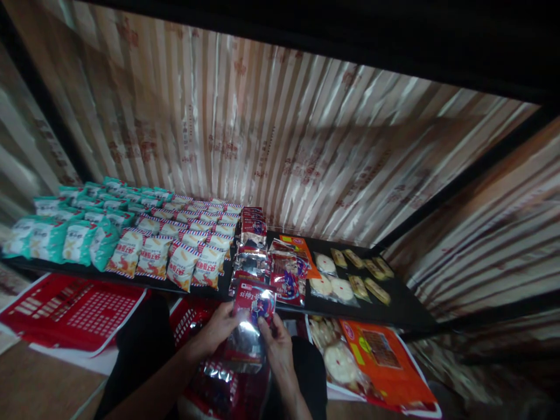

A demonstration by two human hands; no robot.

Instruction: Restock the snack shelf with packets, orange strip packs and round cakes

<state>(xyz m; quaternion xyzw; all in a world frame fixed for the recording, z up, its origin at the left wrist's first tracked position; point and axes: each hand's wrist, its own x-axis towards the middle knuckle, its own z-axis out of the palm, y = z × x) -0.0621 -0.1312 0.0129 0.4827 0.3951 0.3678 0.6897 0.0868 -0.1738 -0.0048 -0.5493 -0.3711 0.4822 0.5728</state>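
Observation:
Between my two hands is a dark red snack packet (248,335) with a see-through lower part, held upright near the shelf's front edge. My left hand (223,324) grips its left side. On its right side, my right hand (276,338) pinches it with the thumb across the front. Just beyond stands a row of similar dark red packets (252,236) running back along the shelf. Right of that row lies a second group of red packets (286,283). Below my hands, a red basket (186,318) holds more shiny packets (216,388), partly hidden by my arms.
White-and-orange snack bags (181,265) and teal bags (79,239) fill the left of the black shelf (394,306). To the right lie an orange packet (301,251), round white items (343,289) and small golden packs (376,290). Below are a red crate (70,309) and an orange bag (380,361).

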